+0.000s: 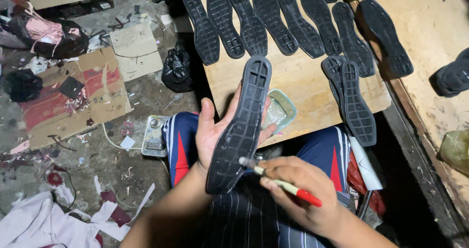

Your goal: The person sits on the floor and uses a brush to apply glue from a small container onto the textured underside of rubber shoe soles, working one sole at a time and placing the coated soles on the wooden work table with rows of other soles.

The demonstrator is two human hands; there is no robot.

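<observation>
Left hand (pixel 211 133) palm-up cradling black sole (pixel 242 126); right hand (pixel 300 192) fisted around brush (pixel 278 182).

On and around your wooden board (pixel 303 82), you have one black sole (pixel 242 126) held in hand and one red-handled brush (pixel 281 182) at its heel. At the board's far edge lie seven soles in a row (pixel 273 21), with one wider sole (pixel 386 35) to their right and two overlapping soles (pixel 349 99) at the board's near right corner. One pale green dish (pixel 278 112) sits at the board's near edge, and one black bag (pixel 177 69) lies left of the board.
</observation>
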